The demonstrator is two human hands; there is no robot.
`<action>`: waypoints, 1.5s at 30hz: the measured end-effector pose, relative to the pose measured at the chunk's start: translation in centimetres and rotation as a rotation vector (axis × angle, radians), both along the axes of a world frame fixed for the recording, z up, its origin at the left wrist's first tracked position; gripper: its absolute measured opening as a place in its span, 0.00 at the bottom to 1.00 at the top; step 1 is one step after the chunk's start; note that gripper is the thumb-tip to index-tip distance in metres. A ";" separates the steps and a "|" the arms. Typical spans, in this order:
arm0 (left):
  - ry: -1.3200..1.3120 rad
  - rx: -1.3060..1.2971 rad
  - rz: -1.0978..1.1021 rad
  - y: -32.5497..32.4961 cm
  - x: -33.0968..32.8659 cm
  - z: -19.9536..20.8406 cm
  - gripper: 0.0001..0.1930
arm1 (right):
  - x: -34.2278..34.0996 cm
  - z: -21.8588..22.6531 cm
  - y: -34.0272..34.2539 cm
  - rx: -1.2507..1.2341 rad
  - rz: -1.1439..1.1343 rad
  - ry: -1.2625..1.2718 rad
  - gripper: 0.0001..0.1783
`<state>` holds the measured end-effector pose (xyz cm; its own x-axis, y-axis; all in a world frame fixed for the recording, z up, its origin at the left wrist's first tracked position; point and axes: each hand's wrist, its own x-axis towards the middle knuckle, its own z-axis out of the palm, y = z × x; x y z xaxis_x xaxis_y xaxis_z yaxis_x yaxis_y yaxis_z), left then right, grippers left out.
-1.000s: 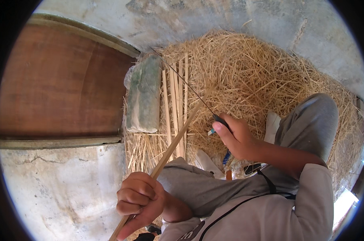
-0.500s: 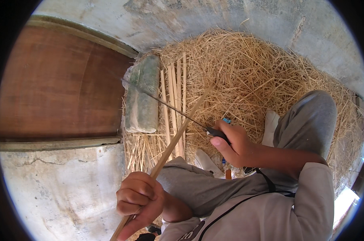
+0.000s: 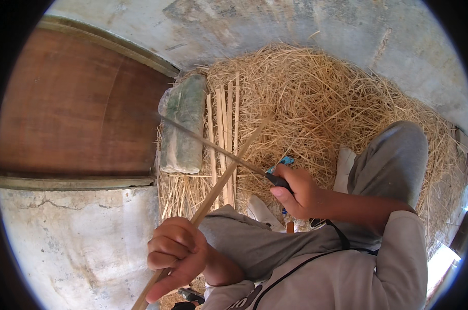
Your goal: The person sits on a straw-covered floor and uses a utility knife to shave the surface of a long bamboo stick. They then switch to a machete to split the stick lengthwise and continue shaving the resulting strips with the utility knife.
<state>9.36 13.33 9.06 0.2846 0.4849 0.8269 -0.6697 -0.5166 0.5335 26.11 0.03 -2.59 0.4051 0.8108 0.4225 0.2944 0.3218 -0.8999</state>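
My left hand (image 3: 176, 247) is closed in a fist around a long, narrow strip of wood or bamboo (image 3: 213, 194). The strip slants up and away to the right over my lap, its far end above the straw. In my right hand (image 3: 298, 192) is a long-bladed knife (image 3: 200, 138), gripped by its black handle. Its thin blade points to the upper left and crosses the strip near the strip's far half. Whether the edge bites into the wood, I cannot tell.
Several pale strips (image 3: 226, 139) lie side by side on straw (image 3: 316, 93). Left of them is a green plastic-wrapped bundle (image 3: 185, 124). A brown door panel (image 3: 84, 103) and stained walls (image 3: 79, 232) close in. A small blue item (image 3: 284, 162) sits beyond my right hand.
The knife blade has turned to show more of its flat side, and its tip has dropped a little. Both hands keep their grip, and the strip has shifted slightly toward me.
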 end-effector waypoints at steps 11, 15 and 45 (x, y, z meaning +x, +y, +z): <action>0.044 0.023 -0.050 -0.4 0.1 0.2 0.37 | 0.2 0.5 0.5 -0.104 -0.050 0.236 0.23; 0.048 0.003 -0.042 -0.3 0.3 0.3 0.37 | -1.4 -4.6 1.3 -0.396 0.001 0.219 0.21; -0.024 -0.043 0.008 1.2 -0.9 -0.1 0.38 | 0.2 -2.8 2.2 -0.362 -0.027 0.073 0.23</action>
<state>8.49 14.50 8.99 0.2610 0.5226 0.8117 -0.6785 -0.4988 0.5393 26.27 2.28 -5.37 0.4466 0.8912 0.0793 0.2289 -0.0281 -0.9730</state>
